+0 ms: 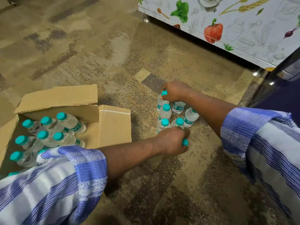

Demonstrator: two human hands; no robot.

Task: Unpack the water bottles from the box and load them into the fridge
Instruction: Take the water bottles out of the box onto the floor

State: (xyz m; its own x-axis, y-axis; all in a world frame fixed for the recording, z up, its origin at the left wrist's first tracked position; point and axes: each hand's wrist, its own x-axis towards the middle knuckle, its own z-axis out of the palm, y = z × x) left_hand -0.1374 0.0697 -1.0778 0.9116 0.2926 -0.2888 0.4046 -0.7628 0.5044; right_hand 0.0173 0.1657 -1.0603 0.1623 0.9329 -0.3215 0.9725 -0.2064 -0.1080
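An open cardboard box (112,125) sits on the carpet at the left, holding several clear water bottles (48,135) with teal caps. To its right, a cluster of the same bottles (165,113) stands upright on the carpet. My left hand (172,142) is closed over the top of a bottle at the cluster's near edge; only its teal cap (185,142) shows. My right hand (175,93) grips the top of a bottle (160,101) at the cluster's far edge. The dark blue fridge (279,95) stands at the right edge.
A cabinet (235,30) covered in vegetable drawings stands on metal feet at the top right, next to the fridge. Patterned beige and brown carpet (97,54) spreads around the box and bottles. My striped blue and white sleeves fill the lower corners.
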